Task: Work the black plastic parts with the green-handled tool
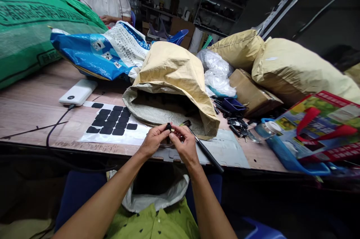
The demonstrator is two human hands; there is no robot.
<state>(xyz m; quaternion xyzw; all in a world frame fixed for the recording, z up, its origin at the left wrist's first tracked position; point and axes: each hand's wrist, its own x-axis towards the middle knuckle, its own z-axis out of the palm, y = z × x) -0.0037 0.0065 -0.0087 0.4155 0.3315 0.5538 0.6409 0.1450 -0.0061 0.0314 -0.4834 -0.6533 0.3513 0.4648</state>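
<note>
My left hand (154,138) and my right hand (185,143) meet near the table's front edge. The fingers of both are closed on a small black part (168,126), held upright between the fingertips; its exact kind is too small to make out. Beside my right hand lies a tool with a long black handle (209,154), its upper end partly hidden by the hand. Just beyond the hands gapes a tan woven sack (174,63), its mouth facing me and its inside dark. Left of them, rounded black pads (111,124) stick in rows on a white sheet (87,136).
A white power bank (78,92) with a cable lies at left, near a blue and white sack (104,53) and a green sack (33,25). Black parts (239,124), a carton (253,94) and a shopping bag (320,126) stand right. Another person (105,5) sits opposite. An open white sack (156,203) is at my lap.
</note>
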